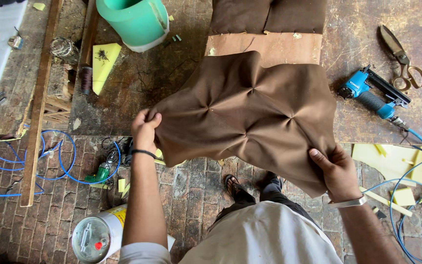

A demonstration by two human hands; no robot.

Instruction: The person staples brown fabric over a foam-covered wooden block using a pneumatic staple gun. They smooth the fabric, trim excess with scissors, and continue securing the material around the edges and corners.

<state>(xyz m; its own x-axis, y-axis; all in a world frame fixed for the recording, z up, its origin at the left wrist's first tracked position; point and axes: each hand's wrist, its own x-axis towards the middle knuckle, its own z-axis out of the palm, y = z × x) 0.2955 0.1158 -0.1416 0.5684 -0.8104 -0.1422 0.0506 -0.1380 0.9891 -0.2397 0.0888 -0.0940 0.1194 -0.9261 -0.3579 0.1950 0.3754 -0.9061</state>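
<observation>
the person holds a brown tufted fabric panel up over the near edge of a worn wooden workbench, one hand at each lower side. the left hand is closed on the panel's left edge, fingers curled over the cloth and pinching it, a dark band round the wrist. the right hand is closed on the lower right corner, thumb lying on top of the fabric and the fingers tucked underneath, a metal bracelet at the wrist. the panel spreads between the two hands and rises away from them, its far corner resting against a bare wooden board with a second brown padded piece beyond it. deep folds run between the tufted dimples.

on the bench to the right, well apart from the right hand, lie a blue staple gun with its blue air hose and a pair of large shears. at the far left stands a green bucket beside a yellow foam wedge. below, on the brick floor, sits a white and yellow can, near the left forearm.
</observation>
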